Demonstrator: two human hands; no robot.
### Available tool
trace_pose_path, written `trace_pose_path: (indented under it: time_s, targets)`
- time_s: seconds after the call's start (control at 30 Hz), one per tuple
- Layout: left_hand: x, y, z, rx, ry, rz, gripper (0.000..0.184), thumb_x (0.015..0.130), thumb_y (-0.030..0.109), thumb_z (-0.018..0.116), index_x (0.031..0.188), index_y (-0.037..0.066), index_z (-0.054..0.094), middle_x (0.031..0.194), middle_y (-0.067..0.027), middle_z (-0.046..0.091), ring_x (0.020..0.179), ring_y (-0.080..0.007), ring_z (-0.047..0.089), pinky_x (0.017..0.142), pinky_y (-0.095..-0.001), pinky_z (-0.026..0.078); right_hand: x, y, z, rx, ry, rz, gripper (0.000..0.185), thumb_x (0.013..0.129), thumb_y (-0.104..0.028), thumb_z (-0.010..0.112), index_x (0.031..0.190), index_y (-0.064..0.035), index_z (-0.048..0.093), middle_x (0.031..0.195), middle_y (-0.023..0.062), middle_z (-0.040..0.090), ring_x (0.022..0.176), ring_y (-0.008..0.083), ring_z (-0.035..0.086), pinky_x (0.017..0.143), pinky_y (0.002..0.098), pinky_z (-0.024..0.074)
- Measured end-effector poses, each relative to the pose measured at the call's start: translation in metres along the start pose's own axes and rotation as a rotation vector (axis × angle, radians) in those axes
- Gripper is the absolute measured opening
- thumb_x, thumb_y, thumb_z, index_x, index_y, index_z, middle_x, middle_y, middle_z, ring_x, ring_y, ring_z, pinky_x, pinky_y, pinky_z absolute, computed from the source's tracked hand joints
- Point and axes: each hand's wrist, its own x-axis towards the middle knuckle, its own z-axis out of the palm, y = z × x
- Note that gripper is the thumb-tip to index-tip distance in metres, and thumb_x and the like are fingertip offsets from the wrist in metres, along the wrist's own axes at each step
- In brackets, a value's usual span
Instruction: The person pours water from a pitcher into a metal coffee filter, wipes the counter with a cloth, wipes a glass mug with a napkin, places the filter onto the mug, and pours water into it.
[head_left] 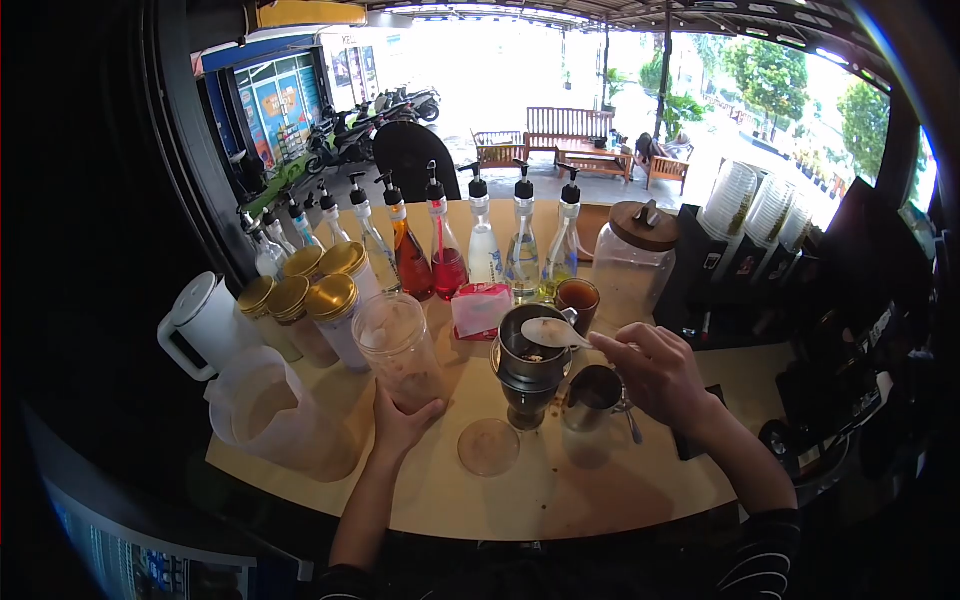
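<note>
My left hand [405, 420] is wrapped round the lower part of a clear jar [400, 345], which stands open on the wooden counter. In my right hand [660, 375] is a pale spoon [550, 332], its bowl over the mouth of a metal dripper [532, 372]. Some dark bits show inside the dripper, which sits on a glass [526, 412]. A round clear lid [489, 447] lies in front of the glass. Just right of it stands a metal cup [592, 398], below my right hand.
Pump bottles [480, 250] line the back of the counter [420, 500]. Gold-lidded jars [332, 297], a white kettle [205, 320] and a plastic pitcher [262, 405] stand left. A brown drink [578, 300] and a large wood-lidded jar [632, 260] are behind; stacked cups [730, 200] stand right.
</note>
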Motion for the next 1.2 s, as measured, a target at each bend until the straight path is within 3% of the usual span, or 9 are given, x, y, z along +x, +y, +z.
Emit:
trace_pose_path:
  time_s: [0.33,0.57,0.73,0.83,0.9,0.97,1.13,1.17,1.2]
  targets:
    - [-0.003,0.001,0.001,0.054,0.064,0.013,0.086,0.056,0.020,0.085,0.121,0.000,0.031,0.115,-0.0186,0.051,0.108,-0.0270,0.052,0.089,-0.0363,0.044,0.047,-0.016,-0.005,-0.030,0.091,-0.088,0.040,0.072,-0.007,0.059,0.111,-0.0102,0.058,0.087,0.0037,0.055,0.081,0.0186,0.059,0.073,0.0322,0.0431]
    - [-0.004,-0.009,-0.011,0.107,0.005,0.064,0.086,0.053,0.027,0.086,0.118,0.000,0.036,0.111,-0.0178,0.052,0.104,-0.0279,0.053,0.087,-0.0374,0.045,0.121,-0.055,0.043,-0.151,0.103,-0.389,0.021,0.071,-0.011,0.059,0.091,-0.0102,0.061,0.086,0.0000,0.053,0.090,0.0141,0.053,0.080,0.0340,0.0370]
    - [-0.003,0.002,-0.019,0.195,0.041,0.089,0.089,0.055,0.030,0.084,0.122,-0.003,0.035,0.110,-0.0181,0.051,0.104,-0.0276,0.052,0.088,-0.0371,0.043,0.156,-0.068,0.087,-0.243,-0.189,-0.508,0.020,0.068,-0.011,0.063,0.088,-0.0099,0.062,0.094,0.0010,0.052,0.101,0.0156,0.049,0.094,0.0387,0.0335]
    - [-0.002,-0.001,-0.025,0.228,-0.034,-0.115,0.095,0.056,0.028,0.083,0.128,-0.004,0.029,0.118,-0.0200,0.047,0.111,-0.0283,0.049,0.092,-0.0372,0.041,0.160,-0.071,0.094,-0.186,-0.174,-0.505,0.023,0.068,-0.009,0.063,0.091,-0.0083,0.063,0.106,0.0041,0.051,0.103,0.0179,0.048,0.096,0.0393,0.0321]
    - [0.000,-0.011,-0.024,0.199,-0.008,-0.051,0.098,0.057,0.027,0.083,0.130,-0.004,0.026,0.123,-0.0210,0.044,0.114,-0.0290,0.046,0.093,-0.0375,0.040,0.157,-0.073,0.088,-0.131,-0.142,-0.503,0.025,0.069,-0.008,0.062,0.094,-0.0073,0.063,0.112,0.0057,0.051,0.105,0.0193,0.048,0.096,0.0397,0.0322]
    - [-0.002,-0.017,-0.022,0.167,0.017,0.017,0.100,0.058,0.026,0.082,0.133,-0.004,0.024,0.128,-0.0221,0.040,0.118,-0.0297,0.044,0.095,-0.0379,0.039,0.146,-0.071,0.072,-0.065,-0.020,-0.458,0.028,0.069,-0.008,0.063,0.097,-0.0064,0.063,0.123,0.0088,0.047,0.107,0.0233,0.047,0.096,0.0418,0.0333]
    - [-0.010,0.020,-0.016,0.284,0.221,0.188,0.095,0.063,0.020,0.079,0.135,-0.003,0.021,0.134,-0.0222,0.034,0.122,-0.0350,0.038,0.103,-0.0421,0.030,0.090,-0.048,0.027,0.122,0.064,-0.245,0.025,0.075,-0.007,0.063,0.100,-0.0090,0.063,0.125,0.0104,0.046,0.107,0.0272,0.049,0.093,0.0423,0.0366]
    - [-0.012,0.021,-0.016,0.277,0.214,0.190,0.095,0.063,0.020,0.079,0.135,-0.003,0.021,0.134,-0.0222,0.034,0.122,-0.0350,0.038,0.103,-0.0421,0.030,0.072,-0.040,0.024,0.216,0.101,-0.075,0.023,0.076,-0.008,0.062,0.099,-0.0078,0.061,0.121,0.0102,0.048,0.107,0.0280,0.048,0.092,0.0420,0.0369]
    - [-0.014,0.020,-0.017,0.375,0.309,0.358,0.091,0.064,0.019,0.077,0.134,-0.002,0.024,0.132,-0.0211,0.036,0.121,-0.0354,0.038,0.103,-0.0432,0.029,0.054,-0.032,0.022,0.309,0.139,0.094,0.022,0.078,-0.010,0.061,0.099,-0.0065,0.060,0.117,0.0100,0.049,0.107,0.0287,0.048,0.091,0.0417,0.0372]
